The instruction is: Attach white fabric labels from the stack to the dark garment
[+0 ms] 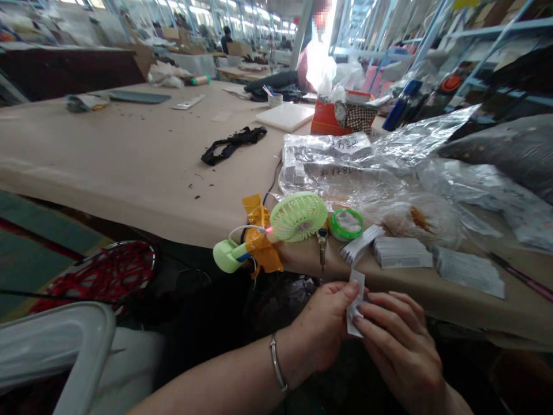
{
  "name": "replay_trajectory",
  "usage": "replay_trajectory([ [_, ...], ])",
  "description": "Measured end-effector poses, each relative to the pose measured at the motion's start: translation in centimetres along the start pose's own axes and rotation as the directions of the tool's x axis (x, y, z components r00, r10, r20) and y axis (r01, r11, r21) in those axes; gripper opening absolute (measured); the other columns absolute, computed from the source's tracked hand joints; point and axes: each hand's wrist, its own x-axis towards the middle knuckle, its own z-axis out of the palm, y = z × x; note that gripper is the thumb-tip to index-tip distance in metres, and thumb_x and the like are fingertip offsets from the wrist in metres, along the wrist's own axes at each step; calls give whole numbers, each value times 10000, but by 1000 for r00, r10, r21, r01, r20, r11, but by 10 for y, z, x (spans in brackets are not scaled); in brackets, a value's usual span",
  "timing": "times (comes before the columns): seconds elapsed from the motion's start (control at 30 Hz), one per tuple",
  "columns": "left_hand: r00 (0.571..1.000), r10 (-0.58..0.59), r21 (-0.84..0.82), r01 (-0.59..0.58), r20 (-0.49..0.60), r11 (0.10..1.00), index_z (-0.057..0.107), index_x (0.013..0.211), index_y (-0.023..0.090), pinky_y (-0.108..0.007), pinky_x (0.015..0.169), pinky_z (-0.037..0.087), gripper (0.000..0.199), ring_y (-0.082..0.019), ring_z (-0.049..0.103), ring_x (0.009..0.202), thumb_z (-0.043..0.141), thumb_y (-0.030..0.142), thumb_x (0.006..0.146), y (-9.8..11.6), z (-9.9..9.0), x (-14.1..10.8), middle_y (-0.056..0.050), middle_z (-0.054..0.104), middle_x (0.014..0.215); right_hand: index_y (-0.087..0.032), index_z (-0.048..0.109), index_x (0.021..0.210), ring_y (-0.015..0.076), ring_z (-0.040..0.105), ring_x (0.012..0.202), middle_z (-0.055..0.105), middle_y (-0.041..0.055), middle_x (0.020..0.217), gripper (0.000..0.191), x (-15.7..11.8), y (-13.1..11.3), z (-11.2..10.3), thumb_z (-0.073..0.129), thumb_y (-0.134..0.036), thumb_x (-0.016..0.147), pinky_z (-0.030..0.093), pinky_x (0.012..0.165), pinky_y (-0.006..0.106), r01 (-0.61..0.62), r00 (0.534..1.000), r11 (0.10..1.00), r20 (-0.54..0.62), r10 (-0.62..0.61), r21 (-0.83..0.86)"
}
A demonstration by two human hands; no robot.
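Just off the table's front edge, my left hand [326, 323] pinches a small white label [356, 283] between thumb and fingers. My right hand [400, 340] grips the same label lower down, its fingertips pressed on the strip. The label stands roughly upright between both hands. On the table beyond them lie a fanned bundle of white labels [362, 243] and two neat stacks of printed labels, one in the middle [401, 253] and one to the right [469, 271]. A soldering-iron-like tool [322, 248] points down over the edge, beside a round green tub [346, 223] with white stuff inside.
A light-green fan [299, 216] is fixed to the edge with orange tape [263, 253]. Clear plastic bags [345, 173] cover the right side. Further back are a black fabric strip [233, 144], a white board [286, 116] and a red box [325, 118]. A white chair [86, 328] stands left.
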Motion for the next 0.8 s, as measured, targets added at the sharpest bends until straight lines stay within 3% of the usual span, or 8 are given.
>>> replay_trajectory([
  [0.13,995,-6,52,11,-103,999,617,844,99,-192,521,430,206,-84,551,541,700,257,742,0,7,6,-23,610,682,-199,635,1106,222,600,1044,706,60,998,286,-5,12,-5,585,-93,845,466,928,407,-20,1000,998,10,20,-55],
  [0.27,985,-81,194,111,-152,975,604,920,107,-237,519,473,170,-116,582,486,569,259,854,0,6,5,-46,637,652,-128,548,1261,314,557,1101,649,157,1119,411,-6,49,-9,574,-285,882,469,915,484,-184,981,904,-8,196,-386],
  [0.37,977,-112,235,153,-181,960,588,954,108,-230,515,472,186,-117,593,487,524,270,890,-2,5,4,-44,636,649,-121,591,1204,326,572,1066,651,152,1136,355,-11,65,-8,539,-288,895,461,909,498,-186,972,844,29,232,-502],
  [0.6,972,-151,229,191,-178,954,592,905,99,-254,538,484,212,-131,602,507,551,305,872,-1,7,2,-65,637,678,-195,674,969,230,646,973,715,73,973,141,-23,76,-12,584,-174,862,490,901,400,-185,982,929,-98,162,-322],
  [0.7,976,-182,180,201,-118,963,600,889,94,-279,571,493,208,-135,600,522,553,294,860,2,10,1,-79,641,700,-214,672,961,226,652,987,713,64,958,162,-20,63,-15,610,-132,836,511,881,398,-157,983,972,-127,136,-176],
  [0.8,985,-159,118,166,-61,979,620,847,84,-263,562,469,168,-116,571,522,595,246,810,2,13,2,-65,625,708,-230,675,969,219,643,1042,719,52,965,186,-13,36,-14,601,-123,836,524,869,385,-36,998,999,-42,37,32],
])
